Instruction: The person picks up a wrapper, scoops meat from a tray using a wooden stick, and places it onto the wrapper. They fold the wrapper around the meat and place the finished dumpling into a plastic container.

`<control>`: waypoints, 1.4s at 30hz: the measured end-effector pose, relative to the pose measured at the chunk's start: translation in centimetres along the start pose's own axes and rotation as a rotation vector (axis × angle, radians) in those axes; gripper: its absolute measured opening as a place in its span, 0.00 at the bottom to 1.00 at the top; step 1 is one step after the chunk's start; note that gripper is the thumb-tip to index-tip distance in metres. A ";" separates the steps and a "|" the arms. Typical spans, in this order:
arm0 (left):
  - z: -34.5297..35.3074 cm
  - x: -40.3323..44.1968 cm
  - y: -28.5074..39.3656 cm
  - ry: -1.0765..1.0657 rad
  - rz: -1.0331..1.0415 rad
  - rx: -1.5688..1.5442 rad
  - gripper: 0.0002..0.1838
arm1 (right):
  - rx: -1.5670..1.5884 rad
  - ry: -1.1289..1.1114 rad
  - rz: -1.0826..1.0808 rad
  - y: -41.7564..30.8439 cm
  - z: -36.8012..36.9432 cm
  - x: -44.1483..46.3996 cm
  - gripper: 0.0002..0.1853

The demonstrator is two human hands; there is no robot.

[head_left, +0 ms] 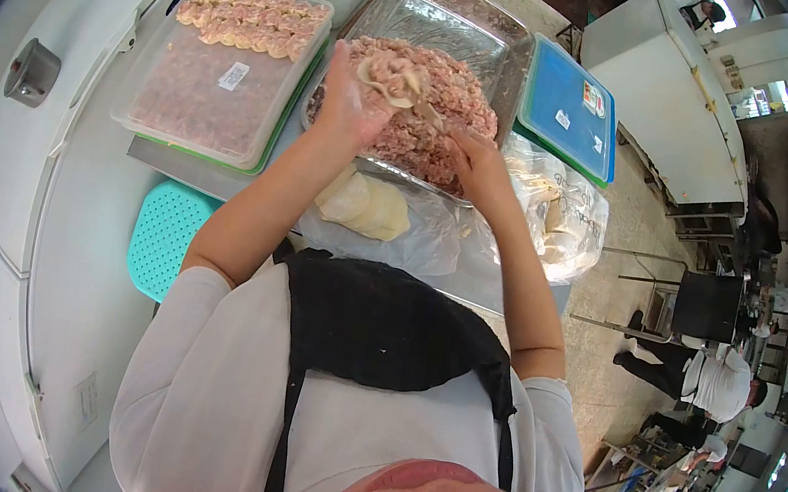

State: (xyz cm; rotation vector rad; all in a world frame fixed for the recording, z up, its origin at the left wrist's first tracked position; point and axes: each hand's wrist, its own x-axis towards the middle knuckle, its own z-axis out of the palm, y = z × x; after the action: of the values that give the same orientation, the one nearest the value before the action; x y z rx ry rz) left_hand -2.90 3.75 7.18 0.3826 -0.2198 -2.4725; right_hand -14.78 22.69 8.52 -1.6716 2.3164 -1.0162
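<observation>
My left hand (pixel 353 111) is closed around a round dumpling wrapper (pixel 393 81) with minced meat on it, held above the steel pan (pixel 486 19). My right hand (pixel 476 165) grips a small flat spreader (pixel 429 114), whose tip meets the wrapper's edge; most of its handle is hidden in my fingers. Below both hands, a large heap of minced meat (pixel 462 92) fills the near part of the pan. Close to my left forearm lies a stack of pale wrappers (pixel 366 207) on a clear plastic bag (pixel 428 245).
At left, a plastic tray (pixel 140 112) carries rows of filled dumplings (pixel 250 20). A blue-lidded container (pixel 568 110) and bagged wrappers (pixel 556 207) stand at right. A turquoise perforated stool (pixel 168 240) is beside the table; a co-worker (pixel 717 381) stands far right.
</observation>
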 end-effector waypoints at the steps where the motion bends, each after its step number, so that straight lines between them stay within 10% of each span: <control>1: -1.0 0.4 -0.5 -0.018 0.005 0.004 0.37 | -0.210 -0.128 -0.003 -0.7 -1.9 -0.1 0.14; 13: 0.9 0.0 -4.3 0.175 0.125 0.095 0.39 | -0.498 -0.186 -0.122 -2.8 -8.5 -1.8 0.09; 15: -4.4 4.1 -3.7 -0.494 -0.225 -0.258 0.40 | -0.316 -0.108 -0.208 -0.9 -6.4 -2.3 0.10; 16: -2.9 3.1 -4.0 -0.496 -0.222 -0.254 0.40 | -0.314 -0.106 -0.212 0.1 -6.5 -2.2 0.10; 18: 0.5 0.7 -4.5 -0.050 0.067 0.004 0.36 | -0.177 -0.064 -0.350 2.4 -7.9 -1.3 0.11; 25: 4.6 -4.5 -4.4 -0.314 0.228 1.122 0.34 | 0.577 -0.415 0.326 3.3 -10.8 -1.7 0.16; 33: 5.2 -4.2 -2.3 -0.783 0.289 1.890 0.20 | 0.291 -0.384 -0.101 3.4 -9.5 -2.2 0.18; 42: -1.5 -1.8 -2.7 -0.248 0.256 1.931 0.29 | -0.163 -0.272 -0.176 3.2 -8.9 -2.0 0.15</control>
State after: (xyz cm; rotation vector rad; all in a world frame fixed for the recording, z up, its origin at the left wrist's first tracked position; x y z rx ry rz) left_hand -2.53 6.91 5.49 0.6517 -2.4747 -1.2481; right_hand -20.60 28.98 13.00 -1.9644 2.1548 -0.5898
